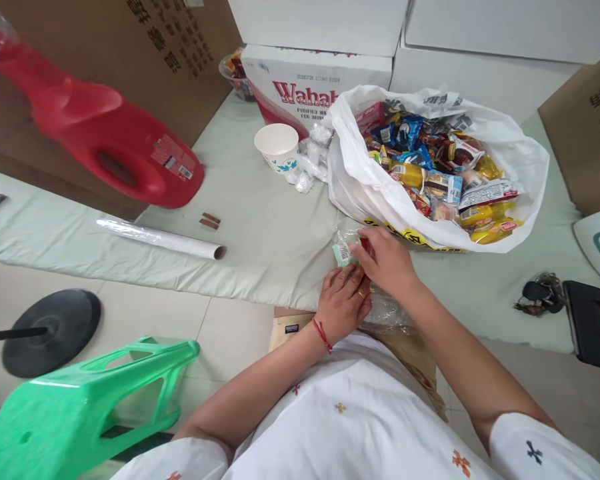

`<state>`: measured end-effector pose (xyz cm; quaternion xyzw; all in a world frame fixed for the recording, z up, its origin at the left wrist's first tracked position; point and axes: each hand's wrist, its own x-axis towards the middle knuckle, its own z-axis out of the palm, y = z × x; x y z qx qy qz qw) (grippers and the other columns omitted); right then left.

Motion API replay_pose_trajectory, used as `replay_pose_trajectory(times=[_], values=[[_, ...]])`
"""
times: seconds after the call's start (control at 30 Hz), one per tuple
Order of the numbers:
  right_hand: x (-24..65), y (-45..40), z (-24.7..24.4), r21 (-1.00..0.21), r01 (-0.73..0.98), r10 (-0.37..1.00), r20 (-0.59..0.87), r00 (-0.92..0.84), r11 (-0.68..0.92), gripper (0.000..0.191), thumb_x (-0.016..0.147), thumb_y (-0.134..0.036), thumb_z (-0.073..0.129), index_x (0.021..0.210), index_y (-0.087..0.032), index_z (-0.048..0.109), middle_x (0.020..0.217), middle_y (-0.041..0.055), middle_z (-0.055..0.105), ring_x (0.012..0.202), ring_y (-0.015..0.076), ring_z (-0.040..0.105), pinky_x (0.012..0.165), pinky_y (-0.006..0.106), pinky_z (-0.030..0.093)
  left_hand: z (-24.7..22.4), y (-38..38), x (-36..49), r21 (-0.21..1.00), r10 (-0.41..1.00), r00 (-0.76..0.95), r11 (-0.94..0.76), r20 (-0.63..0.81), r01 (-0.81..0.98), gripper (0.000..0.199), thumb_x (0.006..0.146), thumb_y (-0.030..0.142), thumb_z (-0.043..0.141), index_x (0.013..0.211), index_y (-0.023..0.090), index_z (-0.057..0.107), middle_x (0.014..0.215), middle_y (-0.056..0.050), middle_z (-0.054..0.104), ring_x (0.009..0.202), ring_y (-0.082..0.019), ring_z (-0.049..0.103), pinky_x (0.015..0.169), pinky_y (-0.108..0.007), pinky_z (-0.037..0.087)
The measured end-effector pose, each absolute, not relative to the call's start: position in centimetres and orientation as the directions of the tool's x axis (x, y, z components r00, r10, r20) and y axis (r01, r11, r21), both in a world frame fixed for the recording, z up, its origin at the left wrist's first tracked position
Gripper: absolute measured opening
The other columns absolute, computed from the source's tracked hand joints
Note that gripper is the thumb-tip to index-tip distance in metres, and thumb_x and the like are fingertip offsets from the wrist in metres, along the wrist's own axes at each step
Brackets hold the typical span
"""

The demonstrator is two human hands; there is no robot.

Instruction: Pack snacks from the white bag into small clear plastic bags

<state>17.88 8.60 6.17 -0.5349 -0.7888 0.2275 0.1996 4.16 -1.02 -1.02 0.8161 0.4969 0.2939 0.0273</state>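
Note:
My left hand (343,301), with a ring and a red string bracelet, rests on a crinkled clear plastic wrapper (387,310) at the table's front edge. Its fingers point forward and lie flat. Just beyond it, my right hand (380,260) has its fingers bent together around a small red item (365,244), mostly hidden. A pale green label (341,254) shows on the plastic left of my right fingertips. Behind my hands stands a white plastic bag (363,193), open at the top and full of wrapped snacks (430,170).
A paper cup (277,148) and crumpled clear wrappers (313,160) sit left of the bag. Farther left are a white roll (160,239) and a red jug (105,133). Keys (540,294) and a black phone (590,325) lie right. A green stool (75,390) stands on the floor.

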Motion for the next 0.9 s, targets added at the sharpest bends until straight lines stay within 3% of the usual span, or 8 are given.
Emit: replay_pose_trajectory(times=[0.07, 0.13, 0.2, 0.33, 0.5, 0.6, 0.8, 0.9], values=[[15.5, 10.6, 6.4, -0.462, 0.837, 0.934, -0.051, -0.353, 0.291, 0.048, 0.098, -0.050, 0.063, 0.132, -0.015, 0.067, 0.121, 0.0166, 0.075, 0.103, 0.0306, 0.071, 0.085, 0.037, 0.053, -1.2, -1.0, 4.3, 0.312, 0.820, 0.333, -0.504, 0.465, 0.806, 0.029, 0.099, 0.027, 0.059, 0.124, 0.022, 0.074, 0.134, -0.012, 0.074, 0.138, -0.031, 0.060, 0.113, -0.049, 0.041], [14.0, 12.0, 6.2, -0.408, 0.866, 0.925, -0.117, -0.362, 0.288, 0.038, 0.096, -0.044, 0.068, 0.123, -0.017, 0.072, 0.106, 0.0126, 0.079, 0.094, 0.0284, 0.072, 0.079, 0.034, 0.050, -1.4, -1.0, 4.4, 0.296, 0.820, 0.329, -0.497, 0.468, 0.816, 0.030, 0.100, 0.027, 0.058, 0.126, 0.022, 0.073, 0.135, -0.012, 0.074, 0.137, -0.031, 0.060, 0.110, -0.050, 0.041], [13.6, 12.8, 6.0, -0.432, 0.848, 0.921, -0.090, -0.379, 0.307, 0.022, 0.098, -0.034, 0.065, 0.107, -0.018, 0.076, 0.091, 0.0086, 0.079, 0.086, 0.0244, 0.072, 0.076, 0.031, 0.047, -1.6, -1.0, 4.4, 0.282, 0.813, 0.330, -0.500, 0.480, 0.819, 0.034, 0.101, 0.028, 0.057, 0.131, 0.020, 0.070, 0.138, -0.013, 0.073, 0.136, -0.031, 0.061, 0.104, -0.049, 0.042], [15.3, 13.3, 5.8, -0.559, 0.771, 0.937, 0.031, -0.349, 0.306, 0.018, 0.097, -0.026, 0.061, 0.095, -0.016, 0.075, 0.080, 0.0051, 0.077, 0.074, 0.0194, 0.067, 0.072, 0.029, 0.043, -1.9, -1.0, 4.4, 0.257, 0.784, 0.350, -0.529, 0.512, 0.809, 0.040, 0.102, 0.025, 0.054, 0.140, 0.015, 0.064, 0.144, -0.016, 0.069, 0.137, -0.032, 0.059, 0.094, -0.047, 0.043], [17.2, 13.4, 5.6, -0.484, 0.824, 0.955, 0.136, -0.263, 0.296, 0.021, 0.097, -0.023, 0.055, 0.096, -0.016, 0.075, 0.090, 0.0103, 0.077, 0.082, 0.0234, 0.066, 0.076, 0.031, 0.043, -1.9, -1.2, 4.4, 0.272, 0.804, 0.348, -0.515, 0.483, 0.813, 0.041, 0.103, 0.026, 0.053, 0.141, 0.016, 0.064, 0.146, -0.016, 0.068, 0.137, -0.032, 0.060, 0.094, -0.048, 0.042], [17.3, 13.3, 5.4, -0.403, 0.874, 0.961, 0.072, -0.267, 0.272, 0.020, 0.097, -0.022, 0.056, 0.095, -0.015, 0.075, 0.089, 0.0112, 0.077, 0.081, 0.0244, 0.066, 0.075, 0.032, 0.042, -2.0, -1.3, 4.4, 0.288, 0.821, 0.340, -0.499, 0.459, 0.817, 0.043, 0.103, 0.027, 0.054, 0.143, 0.017, 0.062, 0.148, -0.017, 0.066, 0.138, -0.033, 0.059, 0.098, -0.049, 0.042], [16.3, 12.1, 5.8, -0.534, 0.792, 0.953, 0.109, -0.283, 0.296, 0.033, 0.101, -0.045, 0.060, 0.105, -0.016, 0.074, 0.092, 0.0073, 0.075, 0.079, 0.0202, 0.065, 0.074, 0.029, 0.041, -2.3, -1.3, 4.5, 0.287, 0.826, 0.342, -0.495, 0.448, 0.820, 0.043, 0.103, 0.028, 0.052, 0.144, 0.019, 0.063, 0.147, -0.017, 0.067, 0.137, -0.033, 0.059, 0.100, -0.051, 0.041], [16.0, 12.0, 6.2, -0.477, 0.830, 0.942, -0.011, -0.336, 0.291, 0.020, 0.094, -0.036, 0.069, 0.094, -0.017, 0.075, 0.090, 0.0068, 0.074, 0.077, 0.0192, 0.062, 0.070, 0.028, 0.038, -2.3, -1.3, 4.6, 0.249, 0.805, 0.326, -0.491, 0.495, 0.835, 0.041, 0.103, 0.027, 0.053, 0.142, 0.019, 0.064, 0.144, -0.015, 0.069, 0.136, -0.032, 0.059, 0.103, -0.051, 0.038]])
